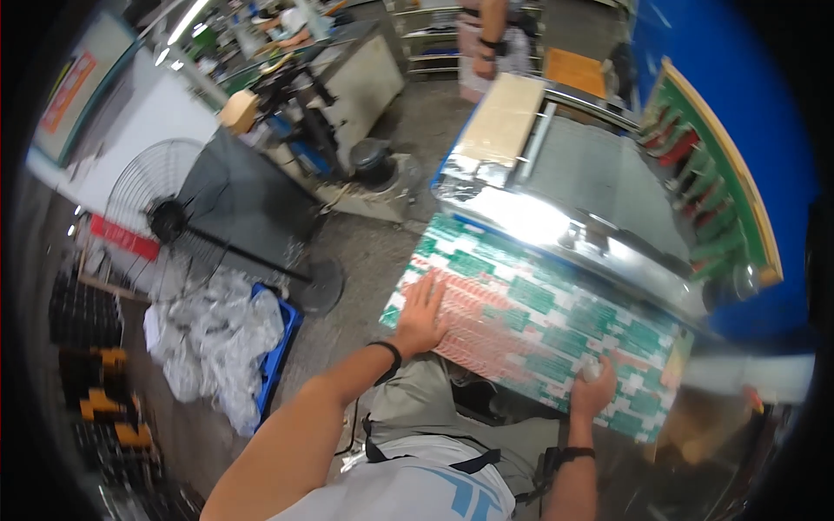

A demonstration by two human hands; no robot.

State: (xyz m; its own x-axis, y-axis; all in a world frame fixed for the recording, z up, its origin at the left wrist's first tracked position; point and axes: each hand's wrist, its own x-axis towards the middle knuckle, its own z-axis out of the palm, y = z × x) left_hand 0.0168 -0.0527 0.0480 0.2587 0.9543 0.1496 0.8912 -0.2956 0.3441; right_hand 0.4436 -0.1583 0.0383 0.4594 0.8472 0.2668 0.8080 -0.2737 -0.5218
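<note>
My left hand (423,314) lies flat with its fingers spread on the left part of a board (539,300) patterned in green, white and pink. At the board's near right edge, my right hand (595,388) is closed, its fingers curled around a small whitish object that is too blurred to name. The board rests in front of me, just above my lap, along the near side of a shiny metal-topped bench (599,174). What bears the board from below is mostly hidden.
On the bench lies a beige panel (499,117). A green rack (725,174) with red-handled tools leans at the right. To the left stand a large fan (169,220) and a blue crate (276,356) heaped with clear plastic. Another person (491,43) stands beyond the bench.
</note>
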